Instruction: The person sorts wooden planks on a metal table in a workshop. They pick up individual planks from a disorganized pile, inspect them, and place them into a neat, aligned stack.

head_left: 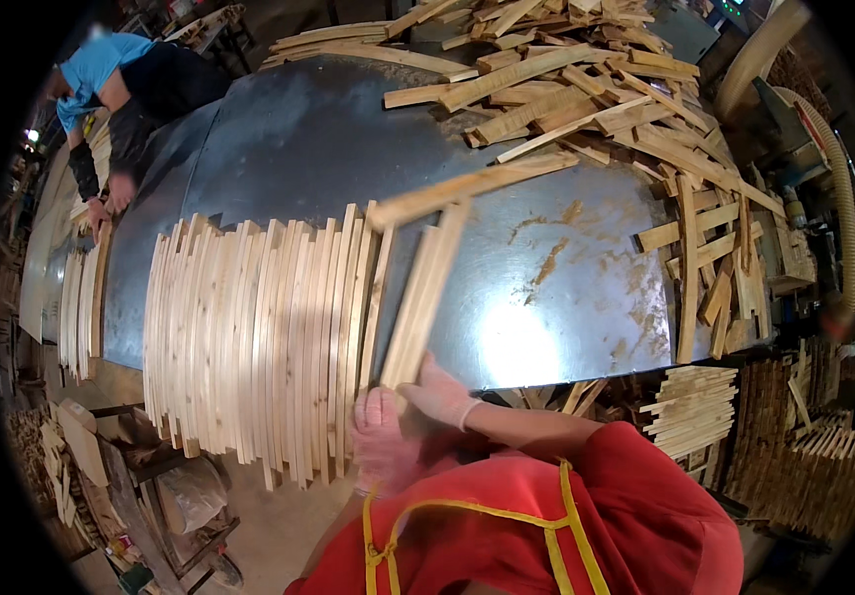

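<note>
A few pale wooden strips, held side by side, slant away from me over the metal table's front edge. My right hand, in a light glove, is closed round their near end from the right. My left hand, gloved too and slightly blurred, has its fingers closed at the same near end, partly hiding it. Just left of them lies a long row of similar wooden strips, packed side by side, their near ends uneven and jutting past the table edge. A single longer board lies crosswise beyond the held strips.
A big heap of loose boards covers the table's far right. Sawdust marks the metal table. At the far left a co-worker bends over another strip row. A cart stands at lower left, stacked strips at right.
</note>
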The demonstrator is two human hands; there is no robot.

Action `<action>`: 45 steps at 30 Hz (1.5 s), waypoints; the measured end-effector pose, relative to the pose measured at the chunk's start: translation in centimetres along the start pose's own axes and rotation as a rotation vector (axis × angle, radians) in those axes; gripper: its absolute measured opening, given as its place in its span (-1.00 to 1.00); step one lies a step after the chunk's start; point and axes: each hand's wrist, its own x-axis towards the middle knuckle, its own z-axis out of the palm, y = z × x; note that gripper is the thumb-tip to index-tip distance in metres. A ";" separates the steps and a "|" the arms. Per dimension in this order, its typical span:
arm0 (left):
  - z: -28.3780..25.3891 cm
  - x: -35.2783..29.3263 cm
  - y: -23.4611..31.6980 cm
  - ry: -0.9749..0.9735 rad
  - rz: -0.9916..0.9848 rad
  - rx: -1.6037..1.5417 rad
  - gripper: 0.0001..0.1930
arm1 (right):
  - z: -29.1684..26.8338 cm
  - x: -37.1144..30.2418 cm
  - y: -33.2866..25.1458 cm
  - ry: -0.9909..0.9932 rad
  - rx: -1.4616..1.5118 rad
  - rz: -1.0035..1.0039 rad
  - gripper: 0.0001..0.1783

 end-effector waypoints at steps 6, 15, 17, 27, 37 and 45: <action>0.9 3.9 -0.1 -0.011 -0.103 0.138 -0.25 | -10.0 7.5 -0.8 -0.272 0.013 -0.562 -0.26; 2.3 4.2 -0.7 0.091 -0.139 0.125 -0.22 | -21.7 14.5 -7.0 0.432 -0.606 -0.473 -0.17; 1.9 4.7 -0.7 0.031 -0.144 0.129 -0.26 | -21.1 15.6 -5.8 0.489 -0.509 -0.377 -0.15; 0.9 4.1 -0.5 0.009 -0.177 0.117 -0.34 | -15.1 5.2 2.5 -0.305 0.826 -0.167 -0.21; 1.9 -7.0 -8.1 0.351 -0.680 0.209 -0.21 | 0.8 -0.5 -0.5 -0.339 -0.151 -0.224 -0.17; 4.3 -15.2 -13.3 0.943 -1.430 -1.851 -0.43 | -5.8 5.1 1.0 0.026 0.398 -0.215 -0.30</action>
